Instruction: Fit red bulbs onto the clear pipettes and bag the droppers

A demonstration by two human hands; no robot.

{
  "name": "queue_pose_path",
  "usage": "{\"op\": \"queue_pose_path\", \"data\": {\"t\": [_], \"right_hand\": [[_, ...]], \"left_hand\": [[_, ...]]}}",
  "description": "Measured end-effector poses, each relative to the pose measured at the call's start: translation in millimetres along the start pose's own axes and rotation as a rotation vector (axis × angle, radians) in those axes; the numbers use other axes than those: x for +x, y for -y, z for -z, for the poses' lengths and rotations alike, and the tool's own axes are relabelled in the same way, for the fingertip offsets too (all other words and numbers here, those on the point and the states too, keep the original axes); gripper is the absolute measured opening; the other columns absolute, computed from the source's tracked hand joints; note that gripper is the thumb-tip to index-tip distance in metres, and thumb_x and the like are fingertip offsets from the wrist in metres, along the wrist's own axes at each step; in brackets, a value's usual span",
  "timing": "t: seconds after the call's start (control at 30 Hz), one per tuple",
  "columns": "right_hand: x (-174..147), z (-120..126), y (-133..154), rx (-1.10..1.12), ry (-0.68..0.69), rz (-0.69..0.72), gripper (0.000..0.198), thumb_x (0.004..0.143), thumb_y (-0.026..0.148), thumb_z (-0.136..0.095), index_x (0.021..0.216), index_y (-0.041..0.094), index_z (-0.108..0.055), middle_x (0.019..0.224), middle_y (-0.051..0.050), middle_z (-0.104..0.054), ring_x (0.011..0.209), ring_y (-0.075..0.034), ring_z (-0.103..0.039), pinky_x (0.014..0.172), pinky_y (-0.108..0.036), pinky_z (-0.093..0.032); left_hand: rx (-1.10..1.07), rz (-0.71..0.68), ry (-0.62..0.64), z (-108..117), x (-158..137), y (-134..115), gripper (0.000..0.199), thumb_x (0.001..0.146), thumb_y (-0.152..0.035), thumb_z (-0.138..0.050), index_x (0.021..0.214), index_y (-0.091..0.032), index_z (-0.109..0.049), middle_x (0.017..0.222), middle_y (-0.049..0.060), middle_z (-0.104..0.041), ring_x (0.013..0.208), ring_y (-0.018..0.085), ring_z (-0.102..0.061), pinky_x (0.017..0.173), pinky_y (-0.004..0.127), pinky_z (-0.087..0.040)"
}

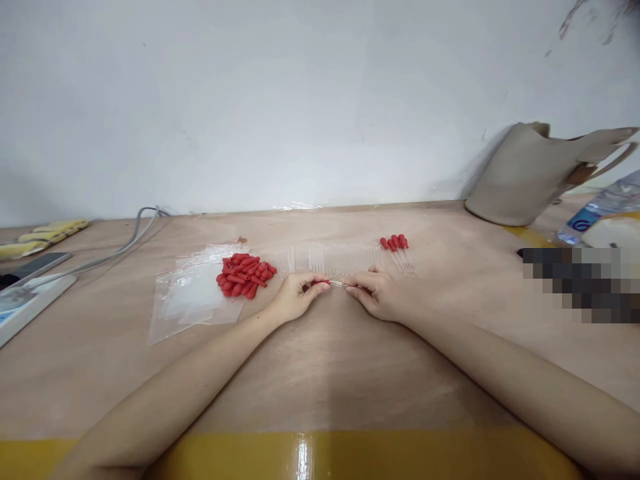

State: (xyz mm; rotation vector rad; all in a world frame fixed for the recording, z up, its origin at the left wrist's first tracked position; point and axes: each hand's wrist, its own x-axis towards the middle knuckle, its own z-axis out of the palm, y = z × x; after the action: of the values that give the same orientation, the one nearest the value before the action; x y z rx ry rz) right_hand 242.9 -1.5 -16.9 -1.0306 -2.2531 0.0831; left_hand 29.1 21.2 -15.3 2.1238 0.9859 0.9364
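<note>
My left hand [299, 295] pinches a red rubber dropper bulb [323, 283] between thumb and fingers. From the right, my right hand [374, 292] grips a thin clear glass dropper tube [338, 284], whose end meets the bulb; how deep it sits inside I cannot tell. Behind both hands lies a row of clear glass tubes [320, 257]. Left of my left hand is a heap of red rubber bulbs [243, 275]. Several droppers with red bulbs on them [396, 248] lie together beyond my right hand.
Clear plastic bags [187, 293] lie partly under the bulb heap. A grey cable [127, 243] runs along the left toward a white-edged object [40, 307]. At the right stand a beige bag [515, 180] and a plastic bottle [595, 210]. A white wall [300, 100] bounds the table's back.
</note>
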Motion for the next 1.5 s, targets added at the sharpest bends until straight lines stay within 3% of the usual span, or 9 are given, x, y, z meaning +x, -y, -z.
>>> {"op": "queue_pose_path", "data": {"t": [0.17,0.3,0.43,0.57,0.8,1.03,1.3,1.5], "right_hand": [[3.3,-0.9,-8.5,0.076,0.07,0.063,0.023,0.09,0.026,-0.042,0.096,0.023,-0.064,0.076,0.0,-0.069,0.057,-0.011,-0.053,0.07,-0.03,-0.032],[5.2,5.0,-17.9,0.003,0.156,0.172,0.021,0.088,0.024,-0.044,0.089,0.022,-0.065,0.073,0.0,-0.068,0.058,-0.011,-0.054,0.071,-0.03,-0.027],[5.3,6.9,-17.2,-0.122,0.112,0.224,0.022,0.088,0.021,-0.043,0.085,0.02,-0.065,0.071,-0.001,-0.067,0.06,-0.012,-0.054,0.067,-0.03,-0.025],[3.9,0.8,-12.4,-0.163,0.057,0.2,0.022,0.087,0.017,-0.041,0.09,0.018,-0.062,0.076,-0.003,-0.067,0.061,-0.014,-0.054,0.067,-0.03,-0.029],[-1.4,-7.8,-14.9,-0.085,-0.019,0.104,0.019,0.09,0.024,-0.039,0.093,0.016,-0.056,0.084,-0.006,-0.062,0.075,-0.016,-0.056,0.068,-0.027,-0.04],[-1.8,-8.5,-15.8,-0.06,-0.041,0.116,0.02,0.09,0.023,-0.039,0.083,0.017,-0.056,0.074,-0.005,-0.058,0.066,-0.014,-0.053,0.06,-0.024,-0.04],[0.6,-5.7,-12.0,-0.026,-0.02,0.124,0.021,0.09,0.022,-0.041,0.084,0.016,-0.06,0.074,-0.003,-0.061,0.065,-0.011,-0.054,0.061,-0.021,-0.04],[2.4,-14.1,-13.3,-0.132,-0.075,0.129,0.028,0.091,0.024,-0.036,0.082,0.016,-0.061,0.069,-0.004,-0.061,0.061,-0.012,-0.051,0.058,-0.024,-0.036]], "left_hand": [[-0.093,-0.01,0.044,0.5,-2.4,0.9,0.02,0.083,-0.029,-0.053,0.086,-0.014,-0.066,0.072,0.003,-0.063,0.058,0.011,-0.057,0.057,0.023,-0.048],[0.069,-0.119,0.139,2.3,-3.1,-3.4,0.017,0.084,-0.026,-0.053,0.084,-0.017,-0.067,0.078,0.004,-0.065,0.069,0.013,-0.06,0.065,0.025,-0.047],[0.175,-0.148,0.114,1.5,-3.4,-8.0,0.015,0.084,-0.024,-0.054,0.084,-0.018,-0.067,0.079,0.003,-0.066,0.074,0.014,-0.061,0.069,0.025,-0.047],[0.201,-0.106,0.045,0.2,-2.0,-8.0,0.015,0.082,-0.027,-0.056,0.087,-0.019,-0.068,0.082,0.003,-0.068,0.076,0.015,-0.061,0.071,0.026,-0.048],[0.012,0.074,-0.02,-1.5,2.3,5.5,0.019,0.076,-0.031,-0.063,0.089,-0.018,-0.068,0.084,0.003,-0.07,0.074,0.015,-0.063,0.068,0.026,-0.05],[0.013,0.064,-0.019,-4.3,2.5,11.5,0.024,0.076,-0.037,-0.062,0.085,-0.016,-0.069,0.073,0.002,-0.068,0.063,0.013,-0.059,0.06,0.024,-0.047],[0.092,-0.046,-0.008,-5.1,2.2,5.8,0.019,0.078,-0.033,-0.061,0.082,-0.016,-0.068,0.078,0.003,-0.068,0.071,0.014,-0.061,0.065,0.024,-0.049],[0.106,-0.054,-0.05,-5.4,2.1,4.6,0.019,0.077,-0.032,-0.061,0.083,-0.015,-0.067,0.076,0.004,-0.068,0.067,0.014,-0.061,0.063,0.024,-0.049]]}}
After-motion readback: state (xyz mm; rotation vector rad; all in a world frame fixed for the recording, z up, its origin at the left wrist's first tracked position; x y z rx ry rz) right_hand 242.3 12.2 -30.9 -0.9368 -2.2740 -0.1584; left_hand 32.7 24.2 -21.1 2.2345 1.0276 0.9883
